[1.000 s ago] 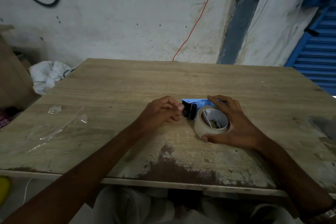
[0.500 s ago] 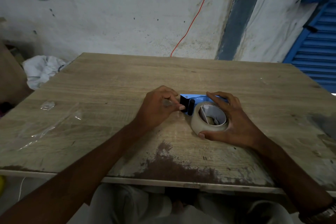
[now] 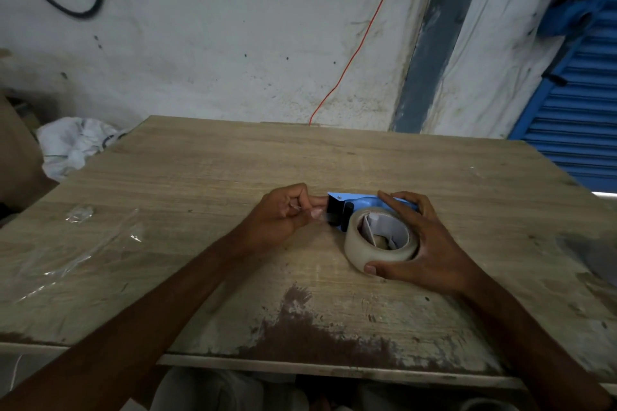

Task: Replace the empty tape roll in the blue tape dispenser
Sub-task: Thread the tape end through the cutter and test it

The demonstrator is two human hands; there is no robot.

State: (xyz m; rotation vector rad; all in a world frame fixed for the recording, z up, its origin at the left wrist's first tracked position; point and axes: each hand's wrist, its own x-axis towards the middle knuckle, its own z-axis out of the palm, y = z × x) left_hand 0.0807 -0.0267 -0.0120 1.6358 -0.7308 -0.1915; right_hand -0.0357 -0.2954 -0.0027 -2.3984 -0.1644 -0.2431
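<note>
The blue tape dispenser (image 3: 362, 201) lies flat on the wooden table (image 3: 200, 177), its black roller end (image 3: 336, 214) pointing left. A roll of clear tape (image 3: 379, 248) sits on its hub. My right hand (image 3: 424, 243) wraps around the roll, with the thumb at its near side and the fingers over the blue body. My left hand (image 3: 283, 215) is at the black roller end, thumb and fingers pinched on what looks like the clear tape's free end.
A crumpled clear plastic wrapper (image 3: 76, 243) lies on the table's left part. A white bag (image 3: 71, 143) sits beyond the table's left edge. An orange wire (image 3: 354, 50) runs down the wall behind. A blue shutter (image 3: 574, 130) stands at the right.
My left hand has shifted its fingers at the roller end, from resting closed to pinching there. My right hand stays around the roll. The view tilted slightly.
</note>
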